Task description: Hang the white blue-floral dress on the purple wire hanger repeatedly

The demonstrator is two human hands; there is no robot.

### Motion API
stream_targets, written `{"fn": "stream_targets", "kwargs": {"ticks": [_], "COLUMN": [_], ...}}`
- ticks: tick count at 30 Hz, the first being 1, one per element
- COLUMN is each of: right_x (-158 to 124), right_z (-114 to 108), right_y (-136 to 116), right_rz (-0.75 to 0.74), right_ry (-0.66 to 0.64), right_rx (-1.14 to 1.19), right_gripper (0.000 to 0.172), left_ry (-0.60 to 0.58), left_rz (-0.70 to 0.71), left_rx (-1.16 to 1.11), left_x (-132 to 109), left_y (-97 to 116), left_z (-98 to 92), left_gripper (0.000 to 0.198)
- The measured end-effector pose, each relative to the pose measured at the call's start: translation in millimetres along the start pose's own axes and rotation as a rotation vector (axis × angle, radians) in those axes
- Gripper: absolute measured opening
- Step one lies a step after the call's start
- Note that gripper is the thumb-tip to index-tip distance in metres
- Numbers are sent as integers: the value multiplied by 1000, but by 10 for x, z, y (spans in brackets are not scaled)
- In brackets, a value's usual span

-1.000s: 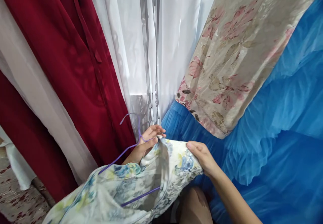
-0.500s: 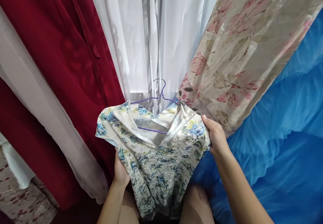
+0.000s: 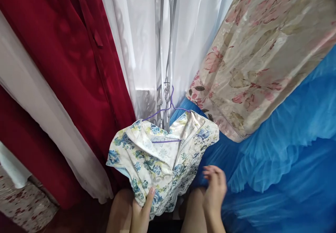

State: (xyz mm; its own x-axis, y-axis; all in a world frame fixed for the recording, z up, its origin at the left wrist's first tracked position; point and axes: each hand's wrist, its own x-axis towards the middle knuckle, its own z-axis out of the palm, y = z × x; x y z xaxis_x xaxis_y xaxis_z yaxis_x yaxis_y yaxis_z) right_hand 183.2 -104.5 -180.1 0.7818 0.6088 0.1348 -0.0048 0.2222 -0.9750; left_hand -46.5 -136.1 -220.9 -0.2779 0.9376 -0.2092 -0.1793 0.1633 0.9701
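A floral short-sleeved top point(image 3: 154, 163), white with blue and yellow flowers, hangs on a purple wire hanger point(image 3: 157, 112). The hanger's hook is up against narrow white straps point(image 3: 169, 50) that hang in the middle. My left hand point(image 3: 141, 208) grips the lower left side of the top, thumb in front and the other fingers hidden behind the cloth. To the right of the top, my right hand point(image 3: 215, 187) is held in the air with loosely bent fingers and nothing in it. It does not touch the cloth.
Dark red cloth point(image 3: 65, 61) and white cloth point(image 3: 141, 33) hang on the left and in the centre. A beige flower-patterned cloth point(image 3: 252, 72) hangs at the right, above blue ruffled tulle point(image 3: 275, 163). My bare legs point(image 3: 193, 205) are below the top.
My right hand has let go of the top's right sleeve and moved down. My left hand has shifted lower and rightward along the side, and the top now hangs more slackly.
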Motion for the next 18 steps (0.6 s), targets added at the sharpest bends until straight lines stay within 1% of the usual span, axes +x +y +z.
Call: {"fn": "stream_targets", "kwargs": {"ticks": [2,3,4,5,6,8,11,12,15,18], "right_x": [-247,-335,-397,-437,-458,-468,-465,-471,-519,-582], "right_z": [121,198,277,349,407,472,467,457,455,480], "right_y": [50,36,7,-26,-56,-84,-57,-44,-27,-50], "right_rz": [154,197,216,217,216,231,269,283,318,382], "right_ry": [-540,-770,-928,-1006,-1029,-1027,-1011,-1011,-997,-973], "right_rx": [-22,-37,-49,-57,-56,-23,42,59,122,188], "right_gripper": [32,37,39,40,41,42,40,39,39,39], "left_ry": [-18,-24,-31,-35,-32,13,134,156,183,170], "left_rz": [-27,-22,-8,13,36,64,70,68,72,63], "left_rx": [13,20,29,37,45,62,110,128,165,151], "left_x": [-32,-46,-61,-80,-104,-171,-296,-337,-412,-360], "left_y": [33,59,88,114,134,141,84,61,26,47], "left_z": [19,29,40,50,60,74,80,80,76,24], "left_gripper": [57,59,60,60,60,59,62,64,68,66]}}
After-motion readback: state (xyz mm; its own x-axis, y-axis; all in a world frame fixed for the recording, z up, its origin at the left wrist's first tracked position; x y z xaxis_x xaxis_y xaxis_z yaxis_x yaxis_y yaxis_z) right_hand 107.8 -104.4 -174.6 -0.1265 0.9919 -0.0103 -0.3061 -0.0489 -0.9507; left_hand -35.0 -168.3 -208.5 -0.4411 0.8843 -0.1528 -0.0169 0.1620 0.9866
